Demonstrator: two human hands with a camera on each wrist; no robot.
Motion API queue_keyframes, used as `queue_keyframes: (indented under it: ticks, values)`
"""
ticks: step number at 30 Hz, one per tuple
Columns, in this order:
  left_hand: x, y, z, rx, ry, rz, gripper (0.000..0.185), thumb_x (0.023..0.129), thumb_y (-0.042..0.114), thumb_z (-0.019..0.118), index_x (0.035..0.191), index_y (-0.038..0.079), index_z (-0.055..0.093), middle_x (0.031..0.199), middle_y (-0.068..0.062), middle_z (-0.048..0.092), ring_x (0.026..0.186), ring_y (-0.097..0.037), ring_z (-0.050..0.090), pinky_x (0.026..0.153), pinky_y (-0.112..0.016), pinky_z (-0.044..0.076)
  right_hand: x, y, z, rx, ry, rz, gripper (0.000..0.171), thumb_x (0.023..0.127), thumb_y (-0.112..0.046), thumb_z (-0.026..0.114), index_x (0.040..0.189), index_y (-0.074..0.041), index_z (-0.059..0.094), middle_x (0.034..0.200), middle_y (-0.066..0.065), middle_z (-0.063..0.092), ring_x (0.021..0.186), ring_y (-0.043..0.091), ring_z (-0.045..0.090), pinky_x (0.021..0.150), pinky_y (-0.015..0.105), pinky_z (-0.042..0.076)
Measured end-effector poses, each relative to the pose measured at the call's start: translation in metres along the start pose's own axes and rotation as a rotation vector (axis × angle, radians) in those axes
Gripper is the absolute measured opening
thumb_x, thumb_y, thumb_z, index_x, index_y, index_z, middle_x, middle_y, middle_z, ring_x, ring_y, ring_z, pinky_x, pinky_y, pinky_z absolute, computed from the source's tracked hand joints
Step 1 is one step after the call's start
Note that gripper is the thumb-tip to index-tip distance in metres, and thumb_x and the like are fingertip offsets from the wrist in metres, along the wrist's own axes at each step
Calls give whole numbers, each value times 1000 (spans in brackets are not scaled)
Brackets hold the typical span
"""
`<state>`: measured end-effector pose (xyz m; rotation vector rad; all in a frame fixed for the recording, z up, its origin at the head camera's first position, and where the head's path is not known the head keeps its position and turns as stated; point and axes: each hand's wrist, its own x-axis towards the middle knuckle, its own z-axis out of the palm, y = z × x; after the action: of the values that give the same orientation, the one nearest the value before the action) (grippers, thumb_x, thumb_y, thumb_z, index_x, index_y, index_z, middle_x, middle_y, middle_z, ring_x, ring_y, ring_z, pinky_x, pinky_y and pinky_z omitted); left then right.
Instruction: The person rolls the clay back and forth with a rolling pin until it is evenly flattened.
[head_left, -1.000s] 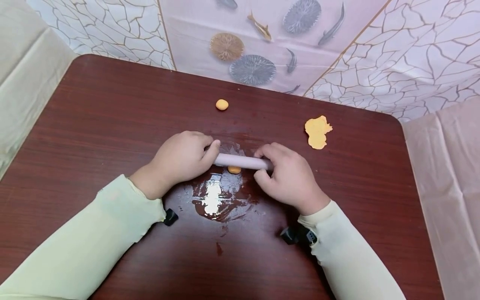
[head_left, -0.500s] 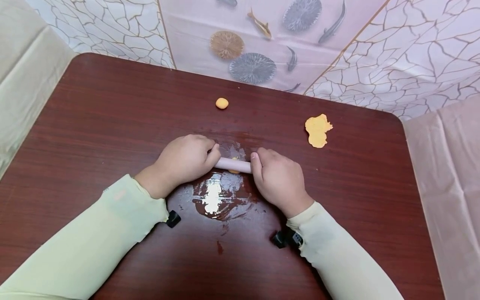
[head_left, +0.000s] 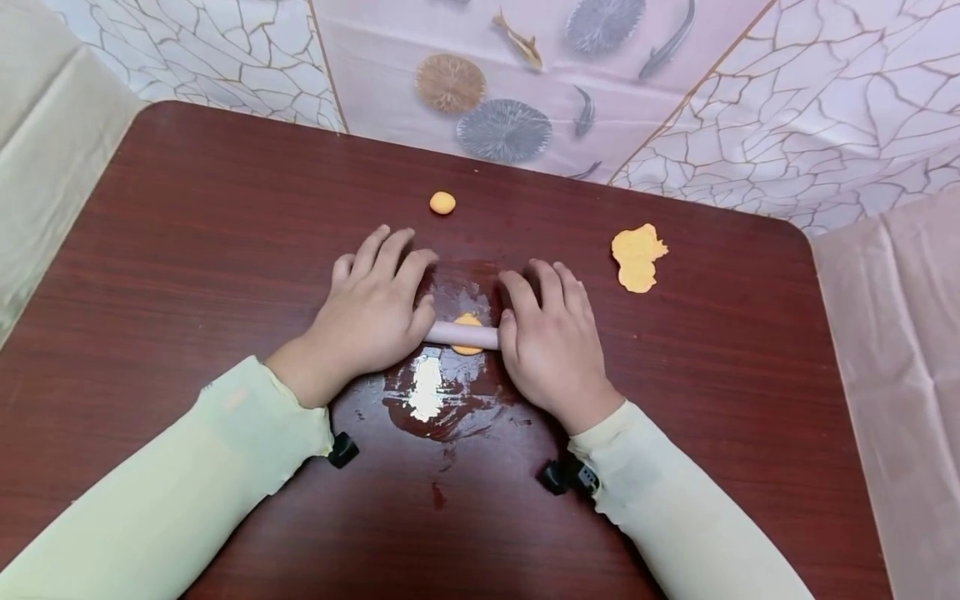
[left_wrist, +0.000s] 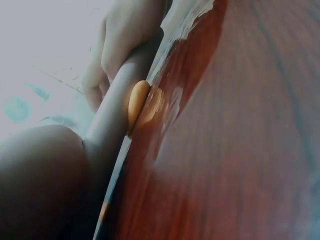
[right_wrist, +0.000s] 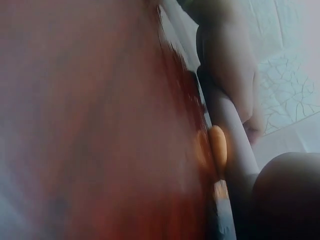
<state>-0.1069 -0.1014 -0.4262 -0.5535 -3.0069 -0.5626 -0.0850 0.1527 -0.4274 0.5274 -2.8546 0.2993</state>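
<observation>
We are now pressing flat, straightened left hand [head_left: 367,312] and right hand [head_left: 551,350] on the roller [head_left: 461,335], no longer curled, flattening the dough piece [head_left: 468,321] at table [head_left: 187,233] centre, ball [head_left: 442,202] at twelve o'clock.

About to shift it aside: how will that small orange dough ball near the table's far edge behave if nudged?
The small orange dough ball looks rounded, so it would probably roll. It is likely soft: a similar orange lump is squashing under the pale rolling pin.
</observation>
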Motion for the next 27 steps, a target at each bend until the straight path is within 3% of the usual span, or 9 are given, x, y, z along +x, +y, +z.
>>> queue_keyframes:
  ticks: [4, 10, 19, 27]
  values:
    - [7, -3, -1, -5, -46, -43, 61, 104, 46, 44, 161, 26, 35, 176, -11, 16, 164, -39, 5, 118, -73, 18, 11, 4, -2, -1, -75, -8, 53, 106, -30, 44, 157, -18, 46, 160, 23, 42, 155, 46, 31, 130, 56, 22]
    - [21, -6, -3, -9, -80, -69, 64, 107, 47, 40, 166, 28, 25, 178, -9, 9, 165, -38, 1, 120, -77, 11, 29, 10, -3, -5, -193, 38, 58, 108, -34, 41, 164, -19, 36, 167, 22, 33, 160, 41, 22, 132, 53, 15]
    - [43, -10, -7, -11, -59, -90, 60, 109, 48, 35, 165, 28, 29, 176, -9, 17, 164, -37, 7, 121, -75, 10, 53, 18, -1, 22, -263, 115, 59, 109, -37, 40, 165, -21, 33, 169, 19, 30, 161, 36, 21, 134, 49, 10]
    - [60, -15, -7, -23, -18, -101, 60, 109, 56, 29, 159, 25, 38, 172, -11, 26, 163, -38, 13, 122, -73, 11, 69, 25, 3, 45, -222, 157, 55, 110, -38, 40, 161, -18, 41, 166, 18, 36, 159, 38, 27, 134, 48, 14]
